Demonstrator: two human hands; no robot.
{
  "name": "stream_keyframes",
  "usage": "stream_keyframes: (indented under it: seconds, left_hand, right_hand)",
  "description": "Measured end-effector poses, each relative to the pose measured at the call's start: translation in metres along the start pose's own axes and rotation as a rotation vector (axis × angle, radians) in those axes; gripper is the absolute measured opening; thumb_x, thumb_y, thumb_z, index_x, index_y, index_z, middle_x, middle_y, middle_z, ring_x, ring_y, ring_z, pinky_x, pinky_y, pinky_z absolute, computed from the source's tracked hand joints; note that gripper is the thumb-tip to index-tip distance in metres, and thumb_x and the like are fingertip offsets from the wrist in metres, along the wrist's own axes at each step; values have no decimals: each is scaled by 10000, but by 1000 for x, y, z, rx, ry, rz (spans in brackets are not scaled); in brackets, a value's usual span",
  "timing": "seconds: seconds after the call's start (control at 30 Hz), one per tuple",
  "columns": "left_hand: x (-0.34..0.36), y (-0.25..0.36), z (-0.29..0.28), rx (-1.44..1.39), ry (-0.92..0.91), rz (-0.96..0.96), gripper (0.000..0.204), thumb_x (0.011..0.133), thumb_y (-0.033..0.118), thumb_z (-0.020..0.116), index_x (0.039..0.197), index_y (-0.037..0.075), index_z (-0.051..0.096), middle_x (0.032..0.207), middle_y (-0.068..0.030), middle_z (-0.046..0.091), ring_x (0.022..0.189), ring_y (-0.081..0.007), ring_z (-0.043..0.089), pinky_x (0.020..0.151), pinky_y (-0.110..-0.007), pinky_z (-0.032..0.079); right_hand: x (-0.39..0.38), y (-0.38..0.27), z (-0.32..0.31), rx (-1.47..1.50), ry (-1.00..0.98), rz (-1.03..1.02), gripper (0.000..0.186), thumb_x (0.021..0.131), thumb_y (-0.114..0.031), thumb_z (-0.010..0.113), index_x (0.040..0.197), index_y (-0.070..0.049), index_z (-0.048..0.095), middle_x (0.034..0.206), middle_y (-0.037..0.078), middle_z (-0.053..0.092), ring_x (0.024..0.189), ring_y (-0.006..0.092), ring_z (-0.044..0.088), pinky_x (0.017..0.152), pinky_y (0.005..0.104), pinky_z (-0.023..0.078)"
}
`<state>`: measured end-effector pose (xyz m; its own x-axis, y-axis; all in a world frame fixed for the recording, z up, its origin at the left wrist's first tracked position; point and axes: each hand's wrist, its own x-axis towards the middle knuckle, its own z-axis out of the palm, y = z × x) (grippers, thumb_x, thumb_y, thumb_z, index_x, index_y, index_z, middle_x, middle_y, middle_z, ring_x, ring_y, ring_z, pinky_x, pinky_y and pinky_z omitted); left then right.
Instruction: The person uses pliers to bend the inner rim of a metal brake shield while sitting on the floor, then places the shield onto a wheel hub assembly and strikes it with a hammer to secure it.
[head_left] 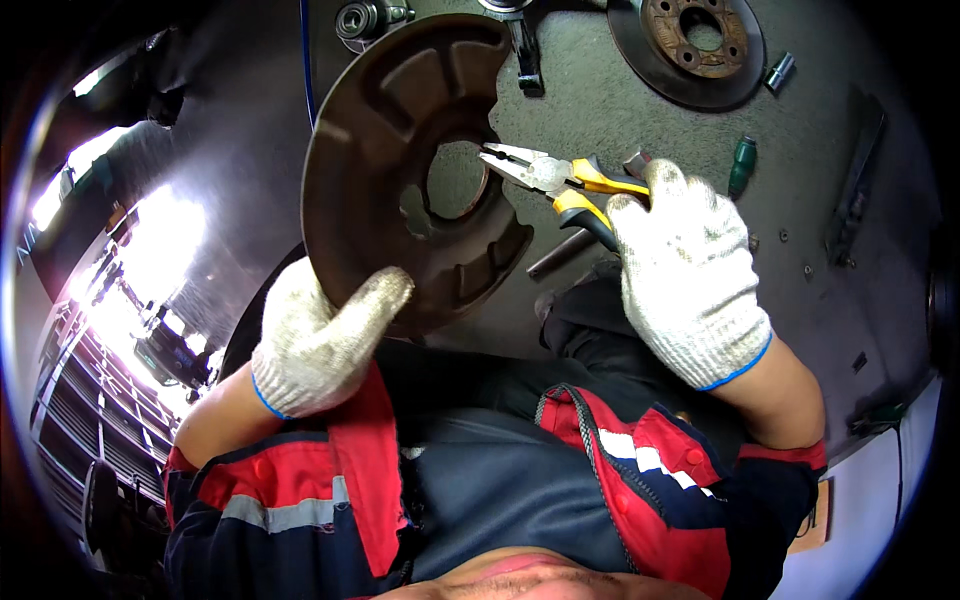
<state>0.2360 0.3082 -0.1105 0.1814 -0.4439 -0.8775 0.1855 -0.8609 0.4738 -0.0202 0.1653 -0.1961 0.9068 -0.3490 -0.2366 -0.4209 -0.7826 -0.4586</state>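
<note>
A rusty brown brake dust shield [365,190], with a round hole in its middle and a gap on its right side, is held up before me. My left hand [325,335], in a white knitted glove, grips its lower edge with the thumb on the near face. In my gloved right hand [690,270] are combination pliers [565,180] with yellow and black handles. Their jaws stand slightly apart, and the tips are at the right rim of the shield's hole. Whether they touch the metal I cannot tell.
On the grey-green floor lie a brake disc [645,50], a metal socket [780,72], a green-handled screwdriver [742,165] and a few nuts [784,236]. A wheel hub bearing [357,20] sits at the far left. A metal bar [562,252] lies behind the pliers.
</note>
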Motion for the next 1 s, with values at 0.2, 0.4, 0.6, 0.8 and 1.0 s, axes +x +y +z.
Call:
stream_keyframes:
  seconds: [0.2, 0.4, 0.6, 0.8, 1.0]
  left_hand:
    - [5, -14, -1, 621, -4, 371, 230, 928, 113, 663, 1137, 16, 654, 939, -198, 697, 829, -402, 688, 738, -428, 548]
    - [7, 6, 11, 886, -95, 390, 273, 915, 117, 665, 1166, 15, 624, 934, -211, 681, 831, -431, 682, 728, -461, 552]
    - [6, -3, 17, 792, 42, 456, 275, 917, 110, 659, 1170, 11, 615, 924, -211, 681, 816, -431, 679, 707, -469, 545]
    - [9, -2, 21, 879, 42, 481, 261, 913, 106, 667, 1150, 11, 615, 912, -212, 681, 779, -427, 681, 669, -469, 541]
    - [11, -6, 24, 943, 35, 466, 419, 880, 88, 686, 1277, -6, 589, 998, -242, 686, 804, -432, 693, 693, -454, 565]
  right_hand:
    - [8, -9, 2, -60, -1, 55, 302, 852, -200, 645, 1085, -7, 659, 1100, 261, 610, 978, 393, 606, 775, 485, 490]
    - [9, -13, -1, -114, 28, 68, 256, 860, -209, 629, 1029, -21, 673, 1063, 233, 607, 976, 375, 602, 763, 478, 490]
    - [14, -11, -1, -18, -24, 142, 224, 896, -225, 615, 1016, -47, 679, 1027, 210, 597, 937, 367, 601, 757, 490, 498]
    - [15, -8, 7, -38, 28, 125, 212, 914, -228, 594, 1010, -56, 675, 1023, 224, 600, 900, 363, 611, 743, 492, 499]
    - [19, 4, 22, 99, -31, 83, 234, 928, -231, 567, 1035, -63, 690, 979, 218, 617, 856, 359, 650, 734, 496, 512]
